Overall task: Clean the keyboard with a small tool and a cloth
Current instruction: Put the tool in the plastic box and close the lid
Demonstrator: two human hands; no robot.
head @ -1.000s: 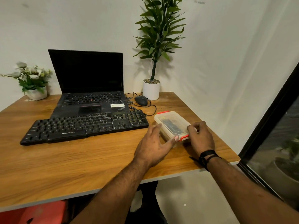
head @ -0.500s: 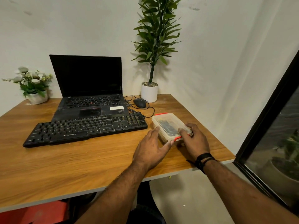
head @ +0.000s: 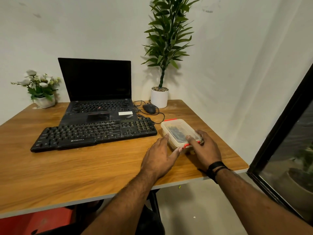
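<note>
A black keyboard (head: 94,134) lies across the wooden desk (head: 84,167), in front of an open laptop (head: 98,99). To its right stands a clear plastic box (head: 179,131) with red clips and a closed lid; dark items show dimly inside. My left hand (head: 160,156) rests flat against the box's near-left side, fingers straight. My right hand (head: 204,147) holds the box's near-right corner, with the thumb on the lid by the front red clip. No cloth or small tool shows outside the box.
A black mouse (head: 149,108) with its cable lies behind the box. A tall plant in a white pot (head: 159,98) stands at the back, a flower pot (head: 44,100) at the back left. The desk's right edge is close to the box; a dark window frame (head: 279,133) is beyond.
My right thumb has slid from the box's corner onto the lid by the red clip. The left hand stays against the box's side. The camera has tilted slightly.
</note>
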